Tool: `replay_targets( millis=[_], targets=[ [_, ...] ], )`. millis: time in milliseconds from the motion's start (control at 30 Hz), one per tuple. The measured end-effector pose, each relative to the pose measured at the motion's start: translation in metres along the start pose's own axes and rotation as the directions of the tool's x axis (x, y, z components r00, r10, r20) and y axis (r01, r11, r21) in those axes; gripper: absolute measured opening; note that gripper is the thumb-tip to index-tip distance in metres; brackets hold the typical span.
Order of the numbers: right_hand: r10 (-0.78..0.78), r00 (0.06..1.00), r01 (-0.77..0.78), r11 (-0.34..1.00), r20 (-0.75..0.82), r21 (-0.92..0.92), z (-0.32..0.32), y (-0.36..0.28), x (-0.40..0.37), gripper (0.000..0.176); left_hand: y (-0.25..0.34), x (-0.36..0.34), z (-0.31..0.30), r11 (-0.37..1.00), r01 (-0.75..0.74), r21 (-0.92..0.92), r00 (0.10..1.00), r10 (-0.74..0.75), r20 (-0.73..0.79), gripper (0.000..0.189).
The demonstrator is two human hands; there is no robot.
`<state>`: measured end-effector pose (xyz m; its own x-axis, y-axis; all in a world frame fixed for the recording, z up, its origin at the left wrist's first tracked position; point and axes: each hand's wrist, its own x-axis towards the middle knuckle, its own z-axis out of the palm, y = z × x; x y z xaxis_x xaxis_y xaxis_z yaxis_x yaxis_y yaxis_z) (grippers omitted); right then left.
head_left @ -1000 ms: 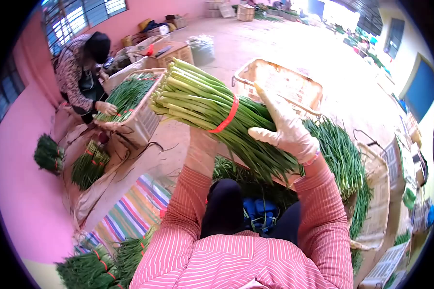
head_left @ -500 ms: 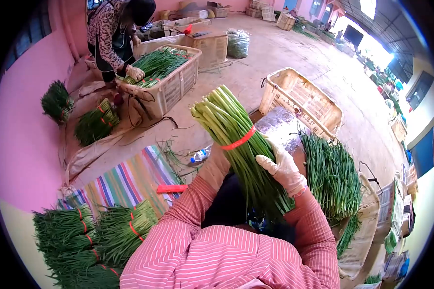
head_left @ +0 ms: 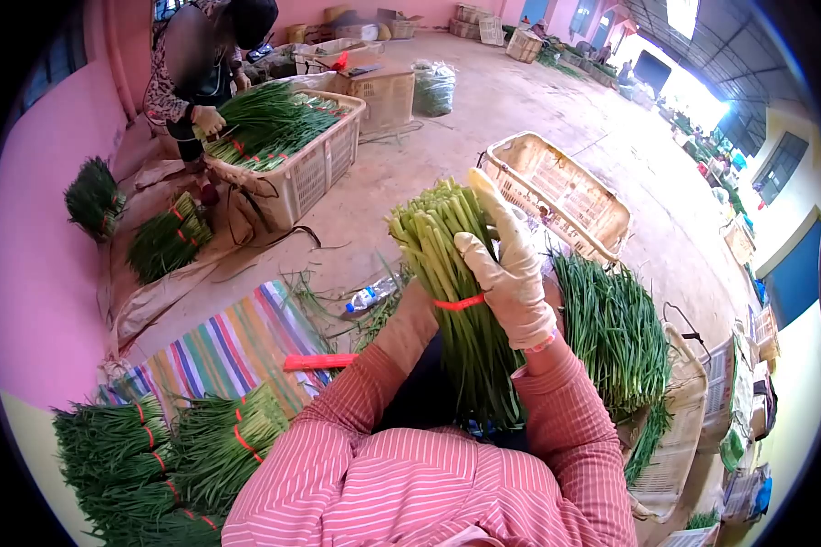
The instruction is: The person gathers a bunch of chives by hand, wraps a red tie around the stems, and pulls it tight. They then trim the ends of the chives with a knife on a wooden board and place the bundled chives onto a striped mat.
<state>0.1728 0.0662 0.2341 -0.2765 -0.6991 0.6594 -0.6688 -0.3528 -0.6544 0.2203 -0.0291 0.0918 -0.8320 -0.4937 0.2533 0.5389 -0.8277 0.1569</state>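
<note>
A thick bundle of garlic chives [head_left: 447, 237], bound with a red band [head_left: 459, 303], stands nearly upright before my chest, pale cut ends up. My left hand [head_left: 414, 319] grips it from the left and behind; its fingers are hidden by the stems. Against the right side of the stems lies my gloved right hand [head_left: 515, 278], fingers stretched up beside the cut ends and thumb apart. Loose chives [head_left: 611, 333] lie in a heap just right of that hand. Left of my left forearm is a red strip [head_left: 319, 362], perhaps more bands.
Banded bundles [head_left: 219, 447] lie at lower left by a striped mat [head_left: 223, 351]. A water bottle [head_left: 371, 295] rests on the floor. Ahead stands a plastic crate [head_left: 556, 187]. At upper left a co-worker [head_left: 187, 68] bends over a crate [head_left: 315, 169] of chives.
The bundle has turned from leaning left to nearly upright. My right hand has moved up from below the band to the cut ends, its fingers straightening. The co-worker's hand has shifted left.
</note>
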Motion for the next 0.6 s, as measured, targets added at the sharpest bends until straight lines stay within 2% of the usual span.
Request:
replay_targets(
  millis=[33, 67, 100, 167, 200, 300, 367, 433, 467, 600],
  targets=[
    [-0.074, 0.996, 0.067, 0.989, -0.05, -0.135, 0.0, -0.005, 0.002, 0.066, 0.0, -0.002, 0.002, 1.0, -0.007, 0.008, 1.0, 0.007, -0.029, 0.035],
    [-0.181, 0.98, 0.156, 0.954, -0.08, -0.255, -0.003, -0.014, 0.004, 0.054, 0.0, -0.002, 0.003, 1.0, -0.008, 0.013, 0.999, 0.009, -0.051, 0.035],
    [-0.183, 0.98, 0.159, 0.953, -0.074, -0.259, -0.004, -0.02, 0.003, 0.054, 0.0, -0.002, 0.005, 1.0, -0.014, 0.015, 0.997, 0.016, -0.071, 0.035],
    [-0.4, 0.916, 0.319, 0.737, -0.004, -0.595, -0.006, -0.028, -0.003, 0.037, -0.003, -0.001, 0.009, 0.999, -0.028, 0.018, 0.994, 0.03, -0.108, 0.036],
    [-0.467, 0.884, 0.375, 0.687, 0.017, -0.623, -0.005, -0.032, 0.0, 0.022, -0.004, 0.0, 0.013, 0.999, -0.034, 0.021, 0.992, 0.036, -0.123, 0.036],
    [-0.467, 0.884, 0.353, 0.657, 0.007, -0.666, -0.001, -0.024, -0.007, 0.022, -0.007, -0.002, 0.026, 0.999, -0.049, 0.022, 0.989, 0.052, -0.14, 0.036],
    [-0.491, 0.871, 0.344, 0.632, -0.016, -0.694, 0.002, -0.026, -0.007, 0.02, -0.009, -0.004, 0.034, 0.978, -0.157, 0.138, 0.981, 0.17, -0.089, 0.036],
    [-0.421, 0.904, 0.224, 0.614, -0.075, -0.757, 0.002, -0.035, -0.01, 0.021, -0.012, -0.004, 0.033, 0.965, -0.2, 0.171, 0.971, 0.218, -0.096, 0.036],
    [-0.42, 0.904, 0.221, 0.612, -0.076, -0.76, 0.003, -0.035, -0.011, 0.021, -0.013, -0.004, 0.033, 0.947, -0.244, 0.208, 0.958, 0.269, -0.102, 0.036],
    [-0.429, 0.895, 0.15, 0.551, -0.124, -0.821, 0.003, -0.03, -0.012, 0.019, -0.016, -0.004, 0.045, 0.942, -0.228, 0.245, 0.963, 0.256, -0.087, 0.035]
  ],
)
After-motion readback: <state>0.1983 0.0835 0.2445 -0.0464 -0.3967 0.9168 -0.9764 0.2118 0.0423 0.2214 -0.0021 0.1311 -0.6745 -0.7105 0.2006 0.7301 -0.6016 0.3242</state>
